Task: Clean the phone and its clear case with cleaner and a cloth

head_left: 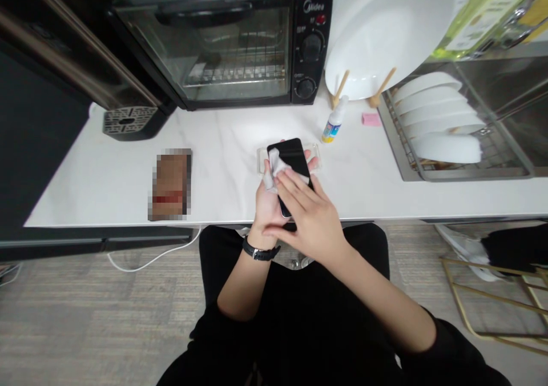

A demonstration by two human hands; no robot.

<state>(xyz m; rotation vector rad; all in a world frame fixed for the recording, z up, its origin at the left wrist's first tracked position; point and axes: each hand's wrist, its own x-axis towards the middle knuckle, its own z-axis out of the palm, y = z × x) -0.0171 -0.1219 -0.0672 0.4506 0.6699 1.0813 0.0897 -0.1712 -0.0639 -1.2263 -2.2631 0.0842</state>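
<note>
A black smartphone (294,151) lies screen up in my left hand (268,202), whose fingers wrap round it from below and show at its right edge. On the screen, a crumpled white cloth (271,172) sits under the fingertips of my right hand (309,210). That hand is laid over the phone with its fingers held close together, pressing the cloth down. Behind the phone, a clear plastic case or tray (315,156) rests on the white counter. A small spray bottle (333,124) with a blue and yellow label stands just beyond, to the right.
A Midea toaster oven (205,49) stands at the back. A pixelated brown object (169,183) lies on the counter (222,163) at left. A pink piece (370,119), white plates (389,32) and a rack of white bowls (445,146) by the sink are at right.
</note>
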